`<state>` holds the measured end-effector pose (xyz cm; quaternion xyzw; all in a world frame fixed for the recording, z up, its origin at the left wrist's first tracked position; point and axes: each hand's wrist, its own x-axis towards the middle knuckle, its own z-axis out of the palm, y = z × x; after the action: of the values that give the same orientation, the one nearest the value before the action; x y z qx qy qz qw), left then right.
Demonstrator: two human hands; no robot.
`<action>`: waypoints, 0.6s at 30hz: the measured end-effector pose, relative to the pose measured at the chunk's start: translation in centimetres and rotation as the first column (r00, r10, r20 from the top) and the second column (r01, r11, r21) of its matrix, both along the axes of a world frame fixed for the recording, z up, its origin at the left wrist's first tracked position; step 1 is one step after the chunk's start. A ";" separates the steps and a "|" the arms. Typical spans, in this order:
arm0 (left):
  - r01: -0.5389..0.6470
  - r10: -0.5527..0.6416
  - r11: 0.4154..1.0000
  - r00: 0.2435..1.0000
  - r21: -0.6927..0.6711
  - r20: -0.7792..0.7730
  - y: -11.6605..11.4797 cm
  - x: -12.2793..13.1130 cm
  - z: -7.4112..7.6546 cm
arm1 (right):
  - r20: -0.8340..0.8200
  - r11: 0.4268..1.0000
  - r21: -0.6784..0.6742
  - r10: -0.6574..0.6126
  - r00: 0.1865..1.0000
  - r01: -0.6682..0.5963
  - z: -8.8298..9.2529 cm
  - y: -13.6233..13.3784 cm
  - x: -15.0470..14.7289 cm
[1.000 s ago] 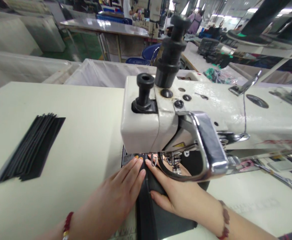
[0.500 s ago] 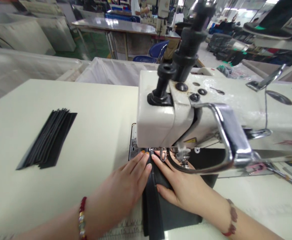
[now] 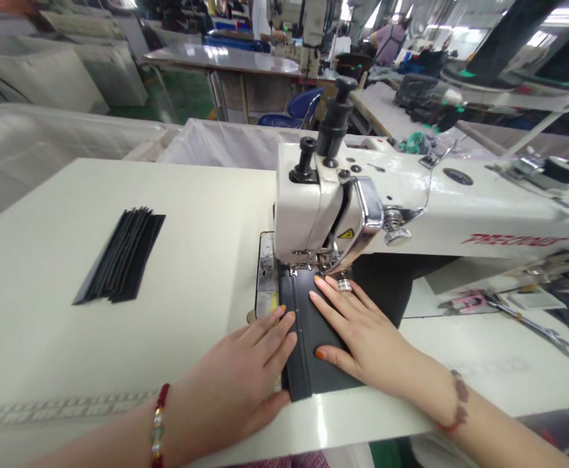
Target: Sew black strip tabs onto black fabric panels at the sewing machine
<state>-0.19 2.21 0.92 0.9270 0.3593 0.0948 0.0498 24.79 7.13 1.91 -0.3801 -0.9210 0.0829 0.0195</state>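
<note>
The left hand [image 3: 242, 370] lies flat, fingers extended and ungripped, with fingertips on the left edge of the black strip [image 3: 304, 374]. The right hand [image 3: 372, 335] is spread open on the black panel [image 3: 315, 338], to the right of the strip; it also grips nothing. This two-sided pressure appears intended to keep the work flat and the strip straight. The work lies beneath and between both hands; its far end is under the head of the sewing machine [image 3: 304, 214], directly ahead of the fingertips.

A measuring scale [image 3: 118, 402] runs along the pale tabletop [image 3: 206, 260], left of the left wrist. Ahead and left of that hand, a stack of black strips [image 3: 123, 260] lies apart from the work, probably for easy reach. Right of the right hand are pink-handled snips [image 3: 468, 301] and a metal tool [image 3: 532, 325].

Beyond the tabletop are a lined bin [image 3: 230, 144], a blue chair [image 3: 304, 107], a long table [image 3: 225, 60] and, farthest ahead, a co-worker in purple [image 3: 390, 40].
</note>
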 end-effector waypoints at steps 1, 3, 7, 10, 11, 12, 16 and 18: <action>0.010 -0.010 1.000 1.000 -0.006 0.001 -0.7 0.0 0.2 | 0.006 1.000 0.001 0.003 1.000 -0.003 0.0 -0.1 0.2; 0.032 -0.032 0.999 0.999 0.011 0.000 -1.5 0.0 0.3 | 0.020 1.000 0.005 0.010 1.000 -0.011 -0.1 -0.1 0.3; 0.048 -0.048 0.999 0.999 0.022 0.009 -1.6 0.1 0.1 | 0.035 1.000 0.014 0.022 0.999 -0.023 -0.3 0.0 0.2; 0.055 -0.055 0.999 0.998 0.002 0.035 -1.3 0.0 0.0 | 0.024 0.999 0.021 0.024 0.999 -0.025 -0.4 0.1 0.2; 0.053 -0.053 0.999 0.998 -0.005 0.041 -1.2 -0.1 -0.1 | 0.021 0.999 0.023 0.023 1.000 -0.024 -0.4 0.0 0.2; 0.050 -0.050 0.999 0.998 -0.013 0.043 -1.3 -0.1 -0.1 | 0.022 0.999 0.024 0.024 0.999 -0.024 -0.4 0.0 0.3; 0.052 -0.050 0.998 0.997 -0.032 0.050 -1.4 -0.3 -0.3 | 0.038 0.999 0.028 0.019 0.999 -0.020 -0.2 0.0 0.3; 0.056 -0.053 0.998 0.997 -0.034 0.063 -1.4 -0.4 -0.3 | 0.052 0.999 0.031 0.018 0.998 -0.020 -0.2 0.0 0.4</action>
<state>-0.64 0.79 0.58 0.9321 0.3338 0.1157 0.0799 25.15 7.13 1.68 -0.3729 -0.9260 0.0586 0.0010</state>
